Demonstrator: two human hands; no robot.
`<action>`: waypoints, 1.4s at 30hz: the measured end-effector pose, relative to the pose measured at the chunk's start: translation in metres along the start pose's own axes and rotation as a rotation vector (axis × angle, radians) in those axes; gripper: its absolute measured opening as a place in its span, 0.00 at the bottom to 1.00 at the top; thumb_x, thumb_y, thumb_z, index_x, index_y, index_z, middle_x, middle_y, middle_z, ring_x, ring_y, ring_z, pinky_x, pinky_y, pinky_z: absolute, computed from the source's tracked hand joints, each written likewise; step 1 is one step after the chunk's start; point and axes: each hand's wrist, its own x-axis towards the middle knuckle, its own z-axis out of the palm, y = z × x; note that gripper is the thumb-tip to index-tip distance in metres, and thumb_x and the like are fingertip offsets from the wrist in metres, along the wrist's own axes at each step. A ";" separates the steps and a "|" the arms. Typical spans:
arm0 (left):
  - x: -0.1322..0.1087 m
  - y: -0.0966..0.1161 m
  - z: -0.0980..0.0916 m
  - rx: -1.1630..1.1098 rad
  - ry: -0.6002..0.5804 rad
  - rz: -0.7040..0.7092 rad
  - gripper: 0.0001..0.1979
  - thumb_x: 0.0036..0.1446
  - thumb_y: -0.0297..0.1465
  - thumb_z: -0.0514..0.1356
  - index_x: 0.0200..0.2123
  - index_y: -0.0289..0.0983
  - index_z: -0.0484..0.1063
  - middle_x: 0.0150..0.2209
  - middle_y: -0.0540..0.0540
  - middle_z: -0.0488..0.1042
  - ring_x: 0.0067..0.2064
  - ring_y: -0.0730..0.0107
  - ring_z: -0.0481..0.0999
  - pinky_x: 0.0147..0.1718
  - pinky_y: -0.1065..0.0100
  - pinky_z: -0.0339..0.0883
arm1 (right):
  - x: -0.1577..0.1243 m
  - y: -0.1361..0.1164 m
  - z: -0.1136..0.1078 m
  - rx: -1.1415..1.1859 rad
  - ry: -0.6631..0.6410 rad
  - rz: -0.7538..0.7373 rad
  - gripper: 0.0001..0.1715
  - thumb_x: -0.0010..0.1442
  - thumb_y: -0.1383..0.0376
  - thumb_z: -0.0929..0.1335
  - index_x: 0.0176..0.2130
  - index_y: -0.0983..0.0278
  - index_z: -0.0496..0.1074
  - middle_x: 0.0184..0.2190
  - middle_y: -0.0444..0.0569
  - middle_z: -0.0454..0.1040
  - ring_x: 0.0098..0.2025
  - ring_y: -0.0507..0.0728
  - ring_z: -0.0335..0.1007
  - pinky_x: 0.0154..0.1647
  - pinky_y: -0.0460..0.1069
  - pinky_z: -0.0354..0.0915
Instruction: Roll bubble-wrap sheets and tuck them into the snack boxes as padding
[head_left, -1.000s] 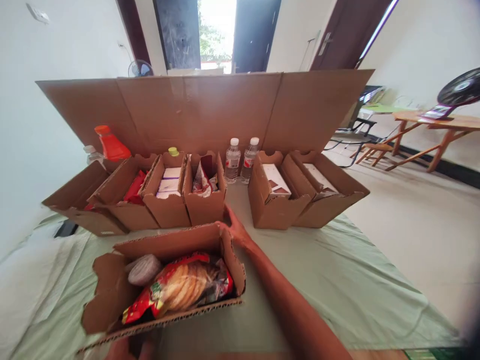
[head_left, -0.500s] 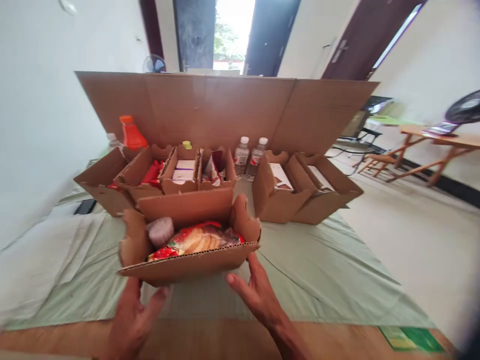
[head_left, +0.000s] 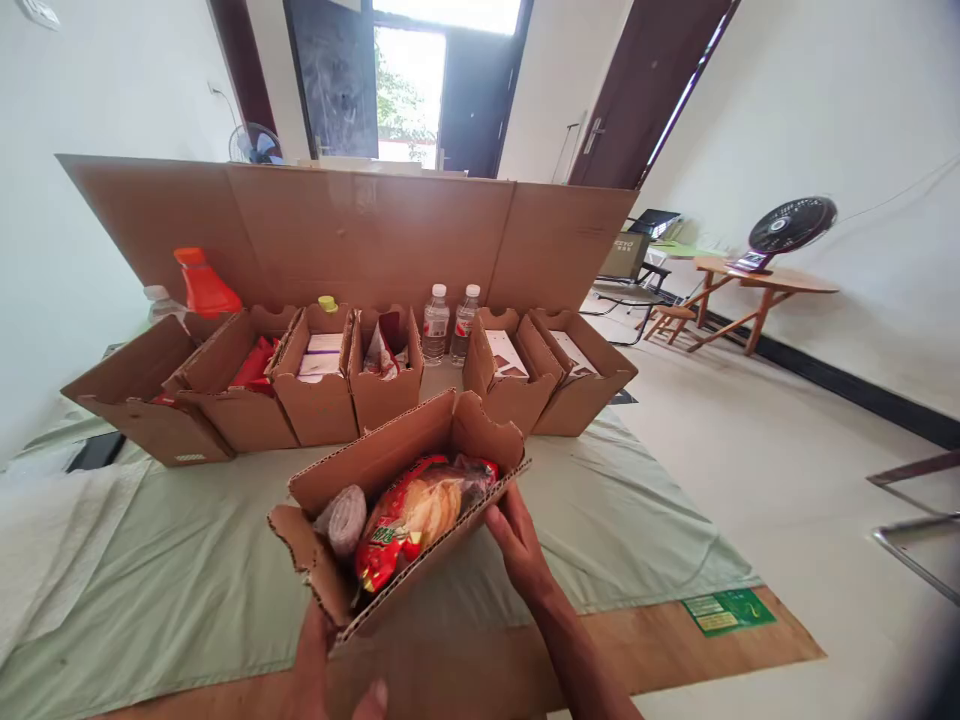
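An open cardboard box (head_left: pixel 405 440) is tilted toward me at the middle of the head view. Inside it lie a red snack bag (head_left: pixel 416 510) with a printed food picture and a pale rolled item (head_left: pixel 346 520) at the left end. My right hand (head_left: pixel 521 550) grips the box's right end, with its fingers behind the side and the thumb in front. At the lower left end, my left hand (head_left: pixel 319 660) holds the box from below. Its fingers are partly hidden by the cardboard, and its thumb sticks out in front.
Behind the held box stands a row of cardboard boxes (head_left: pixel 315 408), several of them with packets inside. Two water bottles (head_left: pixel 436 325) stand in a gap there. An orange bottle (head_left: pixel 206 285) is at the left, before a tall cardboard panel (head_left: pixel 390 230). Green cloth (head_left: pixel 585 520) covers the table.
The box has turned, its left end coming nearer to me and its right end swinging away. My left hand has moved lower with that end. The camera view has shifted to the right.
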 end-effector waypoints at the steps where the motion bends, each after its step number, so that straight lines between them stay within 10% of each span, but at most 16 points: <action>1: 0.002 -0.002 0.007 -0.026 -0.016 0.008 0.35 0.56 0.41 0.66 0.65 0.42 0.62 0.64 0.35 0.67 0.64 0.42 0.69 0.51 0.48 0.76 | 0.008 0.002 -0.002 -0.016 0.010 0.000 0.39 0.65 0.40 0.63 0.64 0.59 0.64 0.62 0.55 0.70 0.64 0.67 0.64 0.64 0.60 0.62; 6: 0.020 -0.013 0.040 -0.111 -0.108 -0.040 0.38 0.57 0.40 0.62 0.69 0.44 0.56 0.69 0.31 0.60 0.70 0.33 0.58 0.48 0.43 0.77 | 0.053 0.014 -0.002 -0.122 0.131 -0.063 0.42 0.66 0.41 0.61 0.70 0.60 0.56 0.68 0.55 0.63 0.69 0.65 0.57 0.70 0.61 0.54; 10: 0.019 -0.019 0.047 -0.004 -0.262 0.197 0.50 0.54 0.42 0.68 0.73 0.47 0.45 0.71 0.33 0.56 0.71 0.35 0.55 0.53 0.42 0.74 | 0.070 0.031 0.006 -0.143 0.221 -0.084 0.44 0.68 0.41 0.58 0.71 0.62 0.54 0.71 0.56 0.57 0.72 0.65 0.51 0.72 0.63 0.48; 20: 0.011 -0.013 0.066 0.036 -0.310 0.201 0.40 0.68 0.38 0.57 0.74 0.54 0.35 0.68 0.49 0.64 0.63 0.52 0.72 0.54 0.50 0.78 | 0.056 0.043 0.020 -0.137 0.238 -0.176 0.39 0.71 0.43 0.54 0.70 0.59 0.57 0.72 0.53 0.56 0.73 0.62 0.49 0.74 0.63 0.47; 33: 0.018 -0.011 0.100 0.074 -0.365 0.209 0.38 0.69 0.33 0.55 0.74 0.50 0.36 0.61 0.39 0.74 0.62 0.53 0.74 0.56 0.49 0.75 | 0.052 0.024 0.007 -0.004 0.136 -0.308 0.37 0.71 0.43 0.56 0.70 0.55 0.57 0.72 0.49 0.57 0.73 0.64 0.50 0.73 0.63 0.49; 42: 0.031 0.009 0.124 0.176 -0.412 0.378 0.45 0.53 0.26 0.61 0.73 0.45 0.49 0.77 0.45 0.31 0.74 0.43 0.46 0.66 0.47 0.60 | 0.042 0.016 -0.008 0.046 0.381 -0.293 0.28 0.72 0.49 0.57 0.60 0.58 0.70 0.65 0.53 0.67 0.67 0.63 0.62 0.66 0.62 0.58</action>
